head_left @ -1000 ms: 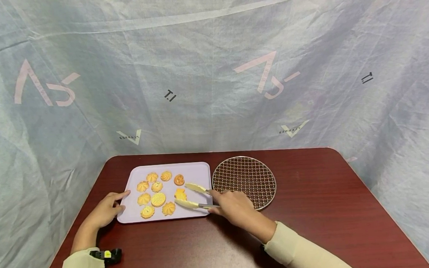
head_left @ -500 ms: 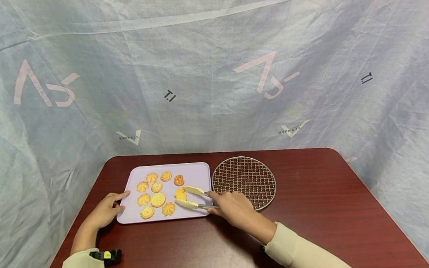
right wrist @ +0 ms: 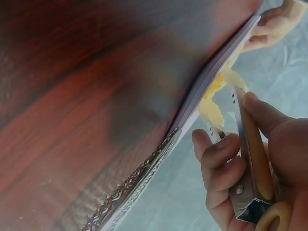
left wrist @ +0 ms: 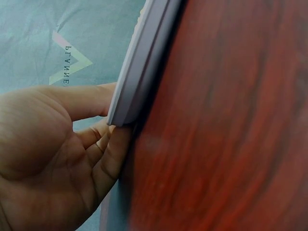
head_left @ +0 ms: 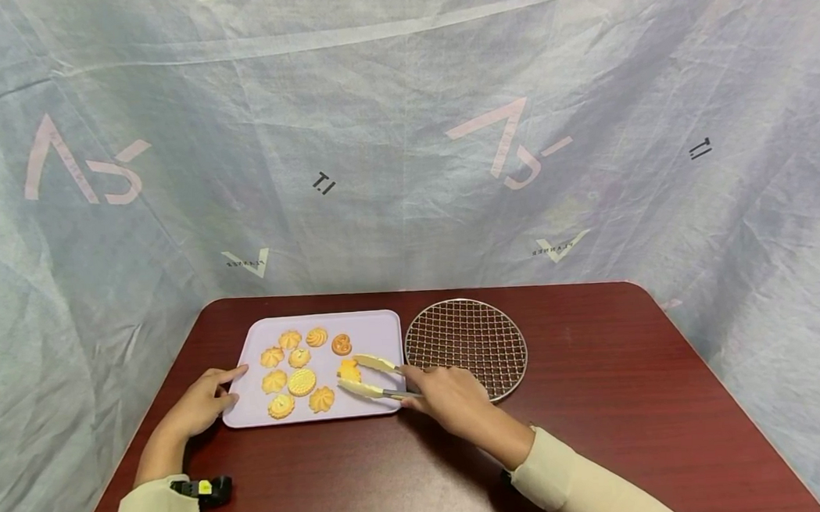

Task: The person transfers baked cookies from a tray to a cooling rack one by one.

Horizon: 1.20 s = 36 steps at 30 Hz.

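Observation:
My left hand (head_left: 197,404) pinches the left edge of the lilac tray (head_left: 379,324); in the left wrist view the thumb lies along the rim (left wrist: 126,91) and other fingers reach under it. My right hand (head_left: 454,398) grips metal tongs (head_left: 372,390) with pale yellow tips, over the tray's right side. Between the tips sits a yellow animal-shaped cookie (head_left: 349,371), partly covered by them. The right wrist view shows thumb and fingers wrapped round the tongs' handle (right wrist: 255,159). Just behind lies a brown pretzel-shaped cookie (head_left: 341,344).
Several golden cookies, among them a round waffle-patterned one (head_left: 302,382) and a flower-shaped one (head_left: 322,400), lie on the tray's left and middle. A round wire rack (head_left: 464,335) stands right of the tray. Both rest on a dark red wooden table (head_left: 602,401), with grey cloth behind.
The tongs' tips have drawn closer together around the yellow animal-shaped cookie, and it has shifted slightly right. My left hand stays at the tray's edge.

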{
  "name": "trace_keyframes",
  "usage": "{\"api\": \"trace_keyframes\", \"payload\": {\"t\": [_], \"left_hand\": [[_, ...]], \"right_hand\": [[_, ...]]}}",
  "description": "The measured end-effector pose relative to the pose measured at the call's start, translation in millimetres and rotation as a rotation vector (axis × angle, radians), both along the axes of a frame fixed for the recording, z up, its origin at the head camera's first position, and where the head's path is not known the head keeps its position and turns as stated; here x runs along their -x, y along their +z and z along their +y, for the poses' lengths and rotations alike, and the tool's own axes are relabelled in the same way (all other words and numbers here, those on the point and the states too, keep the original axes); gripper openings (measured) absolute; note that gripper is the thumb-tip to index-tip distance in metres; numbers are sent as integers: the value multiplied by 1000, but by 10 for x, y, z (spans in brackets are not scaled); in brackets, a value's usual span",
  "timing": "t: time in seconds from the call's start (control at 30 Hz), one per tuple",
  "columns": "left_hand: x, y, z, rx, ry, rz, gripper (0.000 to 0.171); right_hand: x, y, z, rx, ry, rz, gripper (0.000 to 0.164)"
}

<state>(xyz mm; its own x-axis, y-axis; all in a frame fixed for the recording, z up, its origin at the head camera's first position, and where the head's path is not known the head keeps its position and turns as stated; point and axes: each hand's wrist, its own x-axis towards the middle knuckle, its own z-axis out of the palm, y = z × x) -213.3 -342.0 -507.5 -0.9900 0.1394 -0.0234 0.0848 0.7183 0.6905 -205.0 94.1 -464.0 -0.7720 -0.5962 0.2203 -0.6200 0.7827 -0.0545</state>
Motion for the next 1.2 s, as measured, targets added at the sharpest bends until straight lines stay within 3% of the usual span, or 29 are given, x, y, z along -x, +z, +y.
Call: {"api": "trace_keyframes", "payload": {"t": [0.67,1.2], "left_hand": [[8,-17,-4,3,-3,11,52],[3,-27,0,-15,0,8,52]], "right_hand": [[-14,13,121,33,-22,34,49],[-36,32,230,38,-57,4,51]]}}
